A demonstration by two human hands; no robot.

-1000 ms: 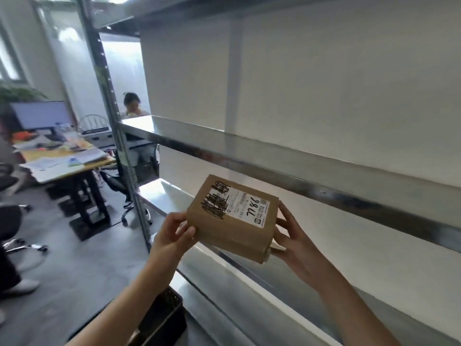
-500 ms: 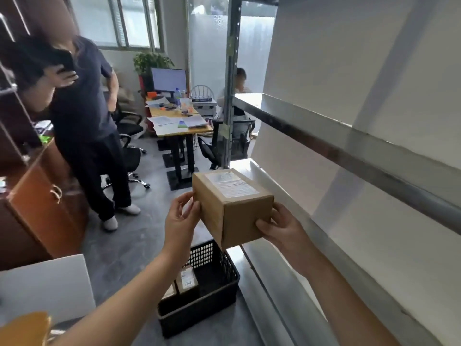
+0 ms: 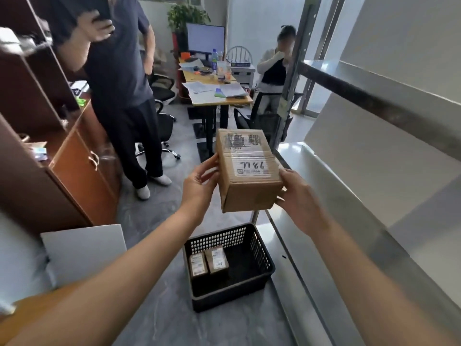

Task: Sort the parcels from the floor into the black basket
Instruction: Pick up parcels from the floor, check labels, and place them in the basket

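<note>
I have the box [image 3: 247, 168] up in the air between both hands, with the basket [image 3: 219, 238] on the floor [image 3: 154, 318] below it and nearer to me. My left grip [image 3: 199, 186] holds the box's left side, fingers curled against the cardboard. My right grip [image 3: 296, 198] holds its right lower corner, thumb along the edge. The box's top faces me and carries a white label with handwritten digits, and above that a second label with scribbled-out print.

Two small parcels [image 3: 197, 265] [image 3: 216, 260] stand side by side, touching, in the basket's left part. The basket sits just beside the low ledge of a metal rack [image 3: 349, 196] on my right.

Behind the box stands a person [image 3: 119, 71] in dark clothes, near a brown cabinet [image 3: 82, 171]. Further back a bench [image 3: 214, 96] carries papers, bottles and a monitor [image 3: 205, 37], and a seated person [image 3: 274, 68] is beside it.
</note>
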